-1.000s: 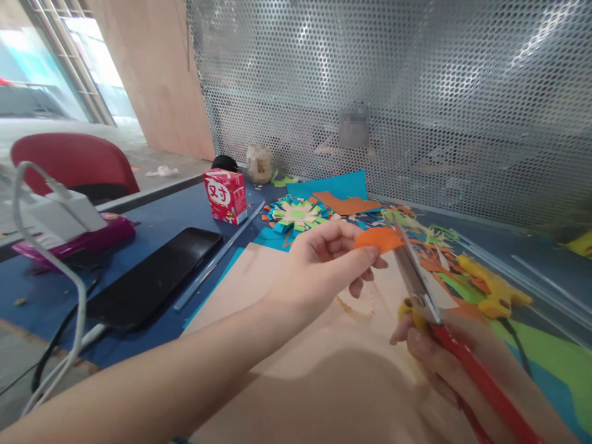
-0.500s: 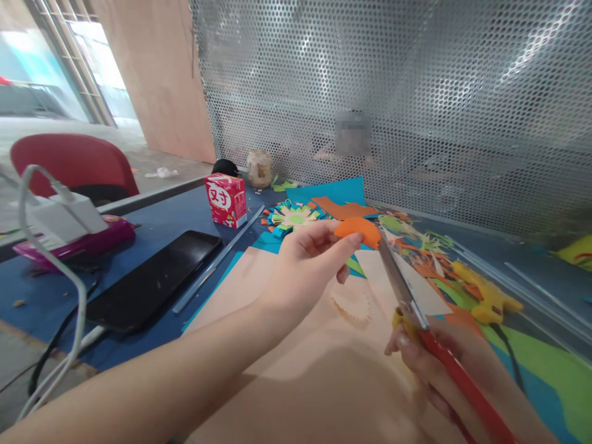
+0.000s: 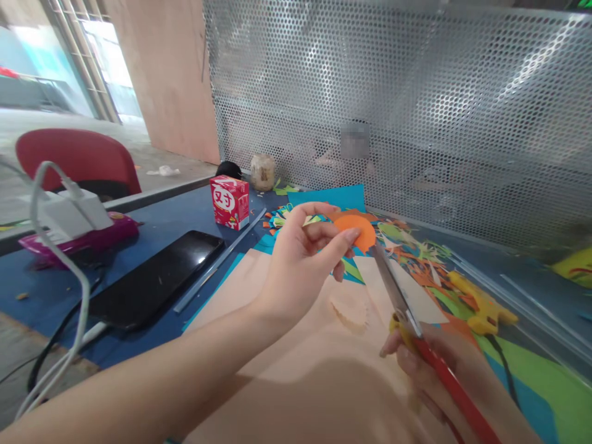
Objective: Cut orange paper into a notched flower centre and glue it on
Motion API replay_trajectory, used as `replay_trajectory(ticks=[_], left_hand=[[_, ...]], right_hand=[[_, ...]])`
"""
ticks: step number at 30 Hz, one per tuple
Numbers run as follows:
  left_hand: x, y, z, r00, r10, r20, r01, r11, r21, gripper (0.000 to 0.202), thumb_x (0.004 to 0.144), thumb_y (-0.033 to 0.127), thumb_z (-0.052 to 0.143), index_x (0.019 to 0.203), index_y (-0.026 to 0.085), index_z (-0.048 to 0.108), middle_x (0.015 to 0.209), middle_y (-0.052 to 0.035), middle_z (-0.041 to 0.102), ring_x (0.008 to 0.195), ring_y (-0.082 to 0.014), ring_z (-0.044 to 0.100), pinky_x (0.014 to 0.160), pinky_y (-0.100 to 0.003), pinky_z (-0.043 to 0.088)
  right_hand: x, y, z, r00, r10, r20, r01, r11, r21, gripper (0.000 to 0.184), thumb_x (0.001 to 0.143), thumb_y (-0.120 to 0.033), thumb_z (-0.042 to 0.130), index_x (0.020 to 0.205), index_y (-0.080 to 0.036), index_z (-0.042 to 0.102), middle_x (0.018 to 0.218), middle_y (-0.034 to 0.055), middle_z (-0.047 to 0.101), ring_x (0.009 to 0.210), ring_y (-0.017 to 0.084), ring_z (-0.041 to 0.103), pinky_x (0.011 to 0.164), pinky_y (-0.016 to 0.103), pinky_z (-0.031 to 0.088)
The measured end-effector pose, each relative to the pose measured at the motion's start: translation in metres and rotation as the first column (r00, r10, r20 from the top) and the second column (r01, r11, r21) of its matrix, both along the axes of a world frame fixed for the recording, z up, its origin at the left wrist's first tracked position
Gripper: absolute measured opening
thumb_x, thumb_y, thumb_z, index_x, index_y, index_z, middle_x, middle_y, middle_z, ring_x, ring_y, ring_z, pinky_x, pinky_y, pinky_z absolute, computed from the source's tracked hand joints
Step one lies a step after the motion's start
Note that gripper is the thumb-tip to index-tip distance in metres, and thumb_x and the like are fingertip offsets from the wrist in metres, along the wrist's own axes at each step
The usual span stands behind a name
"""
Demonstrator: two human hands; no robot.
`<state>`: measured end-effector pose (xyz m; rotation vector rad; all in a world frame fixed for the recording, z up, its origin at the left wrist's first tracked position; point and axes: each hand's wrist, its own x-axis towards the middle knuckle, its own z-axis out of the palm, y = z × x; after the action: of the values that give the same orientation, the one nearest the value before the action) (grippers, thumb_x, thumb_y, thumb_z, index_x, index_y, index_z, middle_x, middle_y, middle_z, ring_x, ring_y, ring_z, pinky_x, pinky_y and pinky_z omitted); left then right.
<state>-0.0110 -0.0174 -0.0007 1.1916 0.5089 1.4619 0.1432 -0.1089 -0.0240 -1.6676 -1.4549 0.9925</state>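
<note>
Above the blue table [image 3: 176,213], left fingers [image 3: 343,242] pinch 1 orange paper disc [image 3: 364,228]; right fingers [image 3: 409,361] grip scissors [image 3: 429,351].

We can read one text: two large Chinese characters, 又寸, set side by side in dark print on a white bubble shape. They stand on the front of a small red box [image 3: 231,202], upright on the left part of the counter [image 3: 160,213], toward its far side. Smaller print on that box is too fine for us. Red marks on a yellow item [image 3: 576,266], far right, are unreadable.
</note>
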Motion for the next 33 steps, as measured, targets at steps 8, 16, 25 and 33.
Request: replay_trajectory(ticks=[8, 16, 25, 33], left_hand=[[-0.004, -0.002, 0.0, 0.991, 0.079, -0.107, -0.067, 0.992, 0.106, 0.013, 0.077, 0.024, 0.059, 0.09, 0.02, 0.057, 0.066, 0.0035, 0.057, 0.043, -0.0047, 0.046, 0.042, -0.02, 0.04], [-0.004, -0.006, 0.0, 0.985, 0.123, -0.121, -0.107, 0.986, 0.13, 0.018, 0.073, 0.026, 0.064, 0.089, 0.021, 0.058, 0.063, 0.0024, 0.059, 0.043, -0.0067, 0.047, 0.042, -0.021, 0.041], [-0.002, -0.006, -0.002, 0.98, 0.1, -0.173, -0.06, 0.974, 0.22, 0.027, 0.075, 0.015, 0.055, 0.101, 0.019, 0.064, 0.07, 0.0007, 0.057, 0.056, -0.0082, 0.049, 0.04, -0.017, 0.045], [-0.004, -0.008, 0.003, 0.986, 0.064, -0.152, -0.052, 0.996, 0.078, 0.034, 0.072, 0.018, 0.061, 0.106, 0.016, 0.06, 0.065, 0.0008, 0.061, 0.05, -0.0082, 0.052, 0.038, -0.017, 0.047]], right_hand=[[-0.005, -0.003, 0.003, 0.998, -0.02, 0.061, 0.016, 0.998, 0.069, 0.039, 0.071, -0.058, 0.05, 0.06, -0.021, 0.05, 0.048, -0.0074, 0.027, 0.041, 0.008, 0.028, 0.039, 0.021, 0.022], [-0.003, 0.0, 0.002, 0.996, 0.013, 0.087, -0.017, 0.999, 0.047, 0.03, 0.068, -0.048, 0.056, 0.059, -0.02, 0.05, 0.048, -0.007, 0.031, 0.041, 0.007, 0.031, 0.04, 0.02, 0.026], [0.001, -0.001, -0.001, 0.994, -0.012, 0.108, 0.006, 0.998, 0.056, 0.039, 0.071, -0.057, 0.052, 0.06, -0.019, 0.051, 0.047, -0.0078, 0.025, 0.04, 0.006, 0.025, 0.037, 0.021, 0.017], [0.004, 0.002, -0.011, 0.994, 0.018, 0.105, -0.027, 0.996, 0.084, 0.037, 0.072, -0.055, 0.051, 0.064, -0.019, 0.052, 0.048, -0.0077, 0.03, 0.039, 0.005, 0.025, 0.038, 0.02, 0.021]])
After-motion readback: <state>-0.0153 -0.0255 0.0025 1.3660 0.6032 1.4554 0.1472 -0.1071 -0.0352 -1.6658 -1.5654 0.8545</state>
